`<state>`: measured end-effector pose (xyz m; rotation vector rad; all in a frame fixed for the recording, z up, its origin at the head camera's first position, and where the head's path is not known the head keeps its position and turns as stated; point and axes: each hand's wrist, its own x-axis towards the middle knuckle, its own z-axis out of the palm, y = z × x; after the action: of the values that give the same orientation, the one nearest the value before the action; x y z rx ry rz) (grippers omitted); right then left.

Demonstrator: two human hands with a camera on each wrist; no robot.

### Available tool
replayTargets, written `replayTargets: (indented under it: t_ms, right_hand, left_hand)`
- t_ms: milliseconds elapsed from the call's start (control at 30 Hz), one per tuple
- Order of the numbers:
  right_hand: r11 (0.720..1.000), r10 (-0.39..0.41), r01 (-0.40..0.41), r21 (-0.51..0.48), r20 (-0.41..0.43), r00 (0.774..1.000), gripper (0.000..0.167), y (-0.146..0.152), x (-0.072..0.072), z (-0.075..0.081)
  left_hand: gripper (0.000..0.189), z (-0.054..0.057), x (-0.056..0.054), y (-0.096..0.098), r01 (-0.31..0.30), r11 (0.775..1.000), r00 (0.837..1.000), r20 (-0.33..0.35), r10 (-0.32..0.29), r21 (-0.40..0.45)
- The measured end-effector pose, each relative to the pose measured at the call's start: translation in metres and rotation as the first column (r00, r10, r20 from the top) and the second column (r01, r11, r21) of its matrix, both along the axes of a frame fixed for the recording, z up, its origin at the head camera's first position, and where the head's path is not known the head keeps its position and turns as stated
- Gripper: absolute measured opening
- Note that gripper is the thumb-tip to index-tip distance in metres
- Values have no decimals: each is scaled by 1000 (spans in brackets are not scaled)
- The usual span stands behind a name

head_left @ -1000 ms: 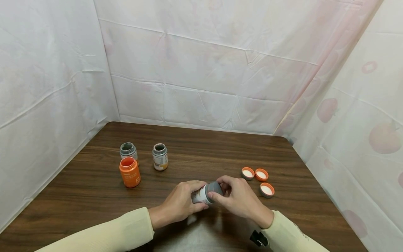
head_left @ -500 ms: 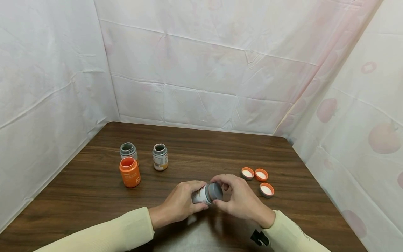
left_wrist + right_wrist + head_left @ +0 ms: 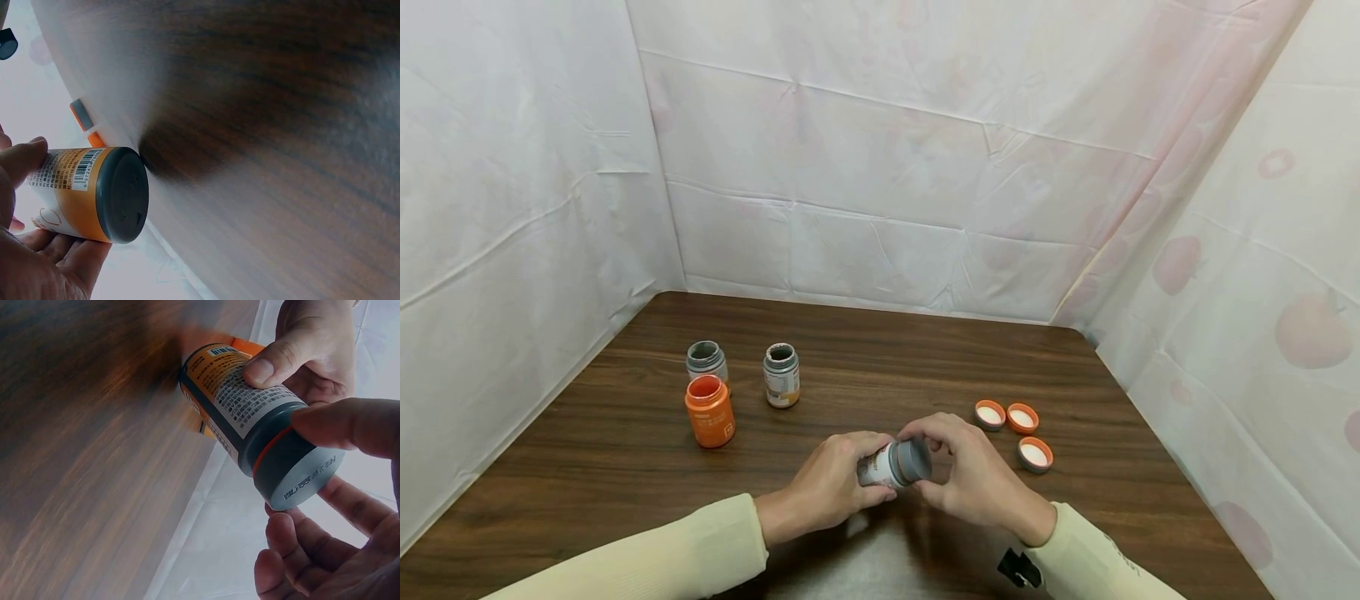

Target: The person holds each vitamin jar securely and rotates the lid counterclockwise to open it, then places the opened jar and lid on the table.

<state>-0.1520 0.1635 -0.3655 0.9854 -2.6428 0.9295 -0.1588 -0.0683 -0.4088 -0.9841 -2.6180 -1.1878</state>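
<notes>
Grey-capped bottle (image 3: 891,463) lies tilted on its side above the wooden desk (image 3: 865,375), held between both hands: left hand (image 3: 831,487) fingers curl round its labelled body, right hand (image 3: 973,475) fingers pinch its grey cap (image 3: 913,458)

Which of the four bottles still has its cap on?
The bottle held on its side between the left hand and right hand, with a grey cap. The three bottles standing at the left, one orange, are open.
</notes>
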Motion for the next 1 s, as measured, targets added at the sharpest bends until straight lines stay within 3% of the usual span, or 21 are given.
replayTargets:
  t_ms: [267, 367, 500, 633, 800, 1000]
  right_hand:
    - [1000, -12, 12, 3, 22, 1000, 58, 1, 1, 1]
    - [997, -83, 83, 4, 64, 994, 50, -1, 2, 1]
    - [980, -200, 197, 36, 135, 970, 48, -4, 1, 1]
    - [965, -261, 251, 75, 180, 948, 47, -5, 0, 0]
    - [970, -243, 233, 68, 208, 948, 39, -5, -2, -1]
    - [985, -170, 168, 26, 198, 965, 30, -4, -3, 0]
  left_hand:
    - [44, 0, 0, 0, -1, 1000, 1000, 3, 1, 1]
    - [42, 0, 0, 0, 0, 1000, 1000, 1, 0, 1]
    - [42, 0, 1, 0, 1, 1000, 1000, -1, -1, 5]
    - [44, 0, 1, 1, 2, 1000, 1000, 9, -2, 7]
    - [44, 0, 1, 1, -1, 1000, 1000, 6, 1, 4]
    - [43, 0, 1, 1, 6, 1000, 1000, 6, -6, 5]
